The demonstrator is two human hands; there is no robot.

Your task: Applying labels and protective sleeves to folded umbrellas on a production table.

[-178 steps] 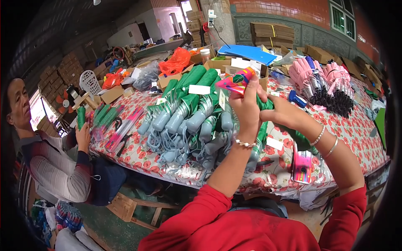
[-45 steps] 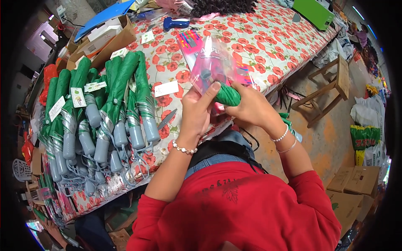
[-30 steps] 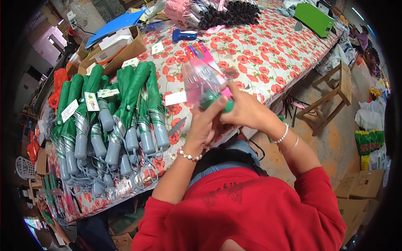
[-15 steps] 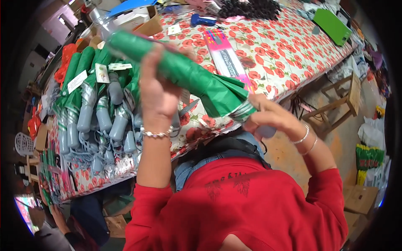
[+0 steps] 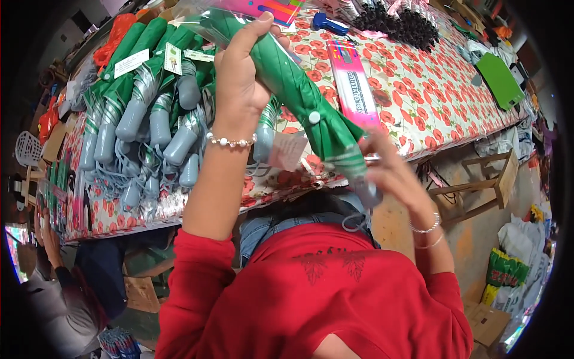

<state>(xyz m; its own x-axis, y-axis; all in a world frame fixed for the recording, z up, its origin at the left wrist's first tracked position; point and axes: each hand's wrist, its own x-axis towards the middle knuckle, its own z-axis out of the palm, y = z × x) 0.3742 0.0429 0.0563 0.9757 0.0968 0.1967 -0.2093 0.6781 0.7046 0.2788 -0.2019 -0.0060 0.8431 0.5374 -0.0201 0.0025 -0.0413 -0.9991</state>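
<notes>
My left hand [image 5: 242,75]: wrapped around the upper part of a folded green umbrella [image 5: 293,90], thumb across it.
My right hand [image 5: 391,170]: blurred, at the umbrella's grey-handled end; I cannot tell whether its fingers grip.
Green umbrella: held up over the near edge of the flower-patterned surface [image 5: 418,105].
Long axis: a slant from upper left to lower right, handle pointing down toward my right side, far end pointing up and away, in clear plastic [image 5: 197,23].
Pink-and-white packet [image 5: 356,87]: flat beyond the umbrella, its length slanting the same way, more steeply.
Umbrella pile [image 5: 131,116]: at left, grey handles toward me.
</notes>
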